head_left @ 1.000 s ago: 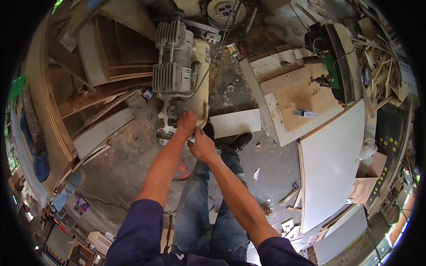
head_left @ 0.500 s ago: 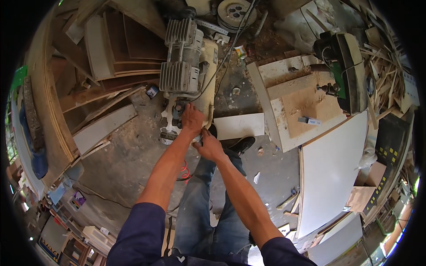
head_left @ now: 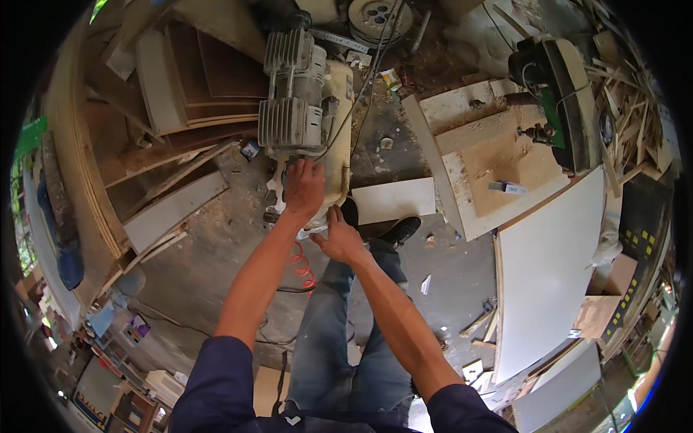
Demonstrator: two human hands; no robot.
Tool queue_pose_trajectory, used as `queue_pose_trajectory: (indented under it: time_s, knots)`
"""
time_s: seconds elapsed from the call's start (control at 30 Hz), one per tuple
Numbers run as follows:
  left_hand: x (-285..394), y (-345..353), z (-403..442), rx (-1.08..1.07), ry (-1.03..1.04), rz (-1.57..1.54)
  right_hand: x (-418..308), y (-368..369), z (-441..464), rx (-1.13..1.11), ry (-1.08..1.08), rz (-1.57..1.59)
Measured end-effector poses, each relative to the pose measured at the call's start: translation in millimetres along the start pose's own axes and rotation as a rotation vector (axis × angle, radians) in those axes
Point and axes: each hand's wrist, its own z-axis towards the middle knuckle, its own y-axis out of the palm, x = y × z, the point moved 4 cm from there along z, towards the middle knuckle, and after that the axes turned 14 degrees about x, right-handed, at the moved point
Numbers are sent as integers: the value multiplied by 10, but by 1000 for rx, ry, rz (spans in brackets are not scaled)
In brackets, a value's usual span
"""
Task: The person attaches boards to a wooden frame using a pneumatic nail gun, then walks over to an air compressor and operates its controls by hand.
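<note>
At both hands [head_left: 304, 190], compressor [head_left: 309, 119] lengthwise fore-and-aft

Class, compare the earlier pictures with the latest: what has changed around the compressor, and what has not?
The left hand moved forward along the compressor, toward its finned blocks and away from the right hand. It now covers fittings seen earlier; what it grips, if anything, is hidden. The right hand stayed near the compressor's close end. The compressor and large white board stayed put.
</note>
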Motion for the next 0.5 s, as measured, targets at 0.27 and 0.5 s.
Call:
queue_pose_trajectory:
  time_s: [0.27, 0.5]
  knots:
    - [-605, -177, -251, 141, -810, -170, -57, 86, -88, 109, 85, 52]
    - [-609, 125, -107, -26, -578, -95, 35, -49, -233, 12, 35, 47]
